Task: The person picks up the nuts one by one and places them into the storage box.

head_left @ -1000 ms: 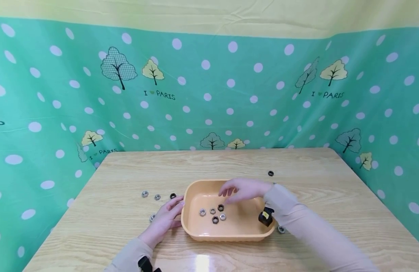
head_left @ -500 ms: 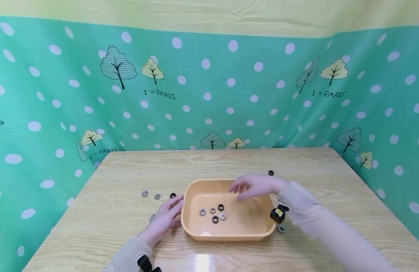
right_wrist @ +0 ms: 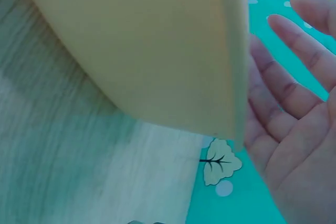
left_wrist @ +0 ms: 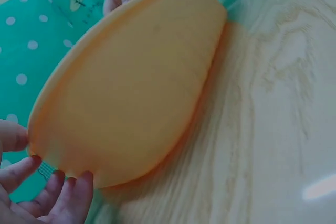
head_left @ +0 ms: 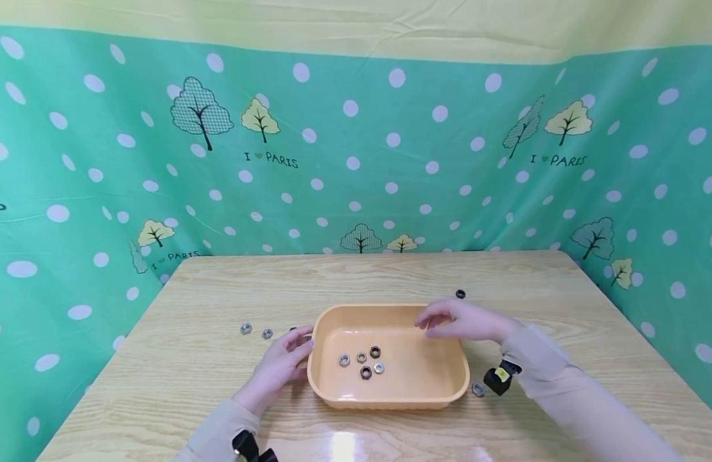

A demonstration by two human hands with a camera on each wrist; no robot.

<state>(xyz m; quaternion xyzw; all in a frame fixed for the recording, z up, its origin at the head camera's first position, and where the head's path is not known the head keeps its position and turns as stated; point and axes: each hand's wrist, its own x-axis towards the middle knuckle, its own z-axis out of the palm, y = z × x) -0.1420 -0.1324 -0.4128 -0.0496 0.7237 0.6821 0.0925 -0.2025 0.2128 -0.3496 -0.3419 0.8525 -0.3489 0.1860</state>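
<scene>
Head view: five nuts (head_left: 379, 368) lay in the tray (head_left: 416, 378), others (head_left: 246, 328) outside; left hand (head_left: 277, 367) touched it, fingers uncurled; right hand (head_left: 465, 320) hung loose-fingered.

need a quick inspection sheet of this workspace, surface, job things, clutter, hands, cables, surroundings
Surface: wood-grain table, glare near the front
Tray: upright, five nuts inside, two dark, three silver
Loose nuts: five show on the table, one mostly hidden by the left hand
Clutter: nothing seen
Left hand: fingers touching the tray's left end
Right hand: at the tray's right end, nothing seen in it
Cables: nothing seen
Surroundings: green dotted curtain behind
</scene>
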